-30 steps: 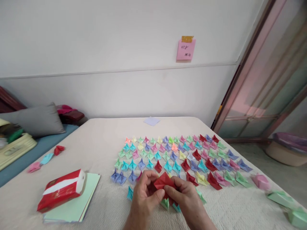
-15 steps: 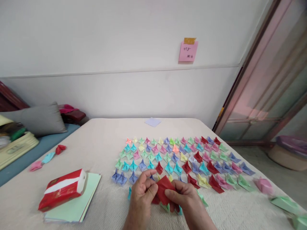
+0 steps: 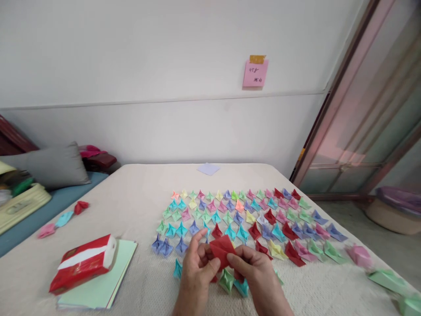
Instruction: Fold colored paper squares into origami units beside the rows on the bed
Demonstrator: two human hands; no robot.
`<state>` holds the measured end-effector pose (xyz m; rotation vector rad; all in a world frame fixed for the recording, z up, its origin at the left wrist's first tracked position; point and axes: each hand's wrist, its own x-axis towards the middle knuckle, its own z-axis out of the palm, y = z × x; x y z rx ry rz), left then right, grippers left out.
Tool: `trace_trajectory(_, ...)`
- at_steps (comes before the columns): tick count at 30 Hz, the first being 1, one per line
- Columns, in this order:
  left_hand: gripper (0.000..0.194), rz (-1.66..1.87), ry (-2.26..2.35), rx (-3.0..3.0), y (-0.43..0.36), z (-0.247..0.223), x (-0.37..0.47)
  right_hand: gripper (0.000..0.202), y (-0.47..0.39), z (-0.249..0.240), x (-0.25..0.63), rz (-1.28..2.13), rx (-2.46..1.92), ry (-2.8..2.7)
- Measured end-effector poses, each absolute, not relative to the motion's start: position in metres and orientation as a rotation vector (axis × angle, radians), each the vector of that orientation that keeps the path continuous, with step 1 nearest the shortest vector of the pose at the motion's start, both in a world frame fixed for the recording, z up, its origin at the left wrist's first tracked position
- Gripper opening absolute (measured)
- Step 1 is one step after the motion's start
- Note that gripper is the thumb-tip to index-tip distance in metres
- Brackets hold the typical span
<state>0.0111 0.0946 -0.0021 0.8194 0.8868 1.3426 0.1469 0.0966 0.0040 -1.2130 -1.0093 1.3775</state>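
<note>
A folded piece of red paper (image 3: 222, 249) is pinched between my two hands, low in the middle of the head view. My left hand (image 3: 199, 267) grips its left side with thumb and fingers, the index finger raised. On the right side, my right hand (image 3: 251, 267) presses it between thumb and fingers. Just below the paper sit a green paper boat (image 3: 226, 281) and a turquoise one (image 3: 241, 287), partly hidden by my hands. Beyond my hands, several rows of small folded paper boats (image 3: 217, 231) in many colours stand on the pale table cover (image 3: 141, 193).
Left of my hands, a red tissue pack (image 3: 83, 265) lies on a stack of green paper sheets (image 3: 98, 292). Small folded papers (image 3: 64, 218) lie by the left edge. Larger paper boats (image 3: 388, 280) stand at the right edge. A lilac sheet (image 3: 208, 168) is near the wall.
The red paper has been turned and tilted a little between my fingers. Both hands have shifted slightly, uncovering more of the green and turquoise boats below. The camera view has moved a little.
</note>
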Motion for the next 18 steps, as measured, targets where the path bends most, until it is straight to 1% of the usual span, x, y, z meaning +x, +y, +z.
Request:
trace_trajectory(4, 0.069, 1.382, 0.831, 0.609, 0.092, 0.006, 0.010, 0.034, 0.097, 0.007, 0.149, 1.333, -1.183, -1.126)
trace_trajectory(8, 0.069, 1.339, 0.739, 0.500, 0.091, 0.015, 0.002, 0.024, 0.098, 0.015, 0.162, 1.318, -1.093, -1.037)
trace_trajectory(11, 0.066, 1.221, 0.676, 0.462, 0.090, 0.015, 0.000, 0.051, 0.097, 0.018, 0.167, 1.416, -0.993, -1.048)
trace_trajectory(12, 0.064, 1.175, 0.639, 0.449, 0.090, 0.014, 0.000, 0.056, 0.097, 0.019, 0.167, 1.451, -0.960, -1.079)
trace_trajectory(13, 0.062, 1.130, 0.605, 0.435, 0.090, 0.013, 0.001, 0.056, 0.097, 0.019, 0.166, 1.481, -0.932, -1.118)
trace_trajectory(14, 0.061, 1.086, 0.579, 0.419, 0.089, 0.012, 0.002, 0.049, 0.097, 0.019, 0.165, 1.507, -0.910, -1.159)
trace_trajectory(16, 0.059, 0.995, 0.562, 0.403, 0.089, 0.010, 0.005, 0.024, 0.097, 0.018, 0.163, 1.532, -0.884, -1.215)
trace_trajectory(17, 0.056, 0.954, 0.571, 0.407, 0.088, 0.009, 0.005, 0.012, 0.097, 0.017, 0.162, 1.537, -0.881, -1.228)
trace_trajectory(18, 0.050, 0.930, 0.588, 0.426, 0.089, 0.009, 0.005, 0.005, 0.098, 0.017, 0.163, 1.537, -0.888, -1.233)
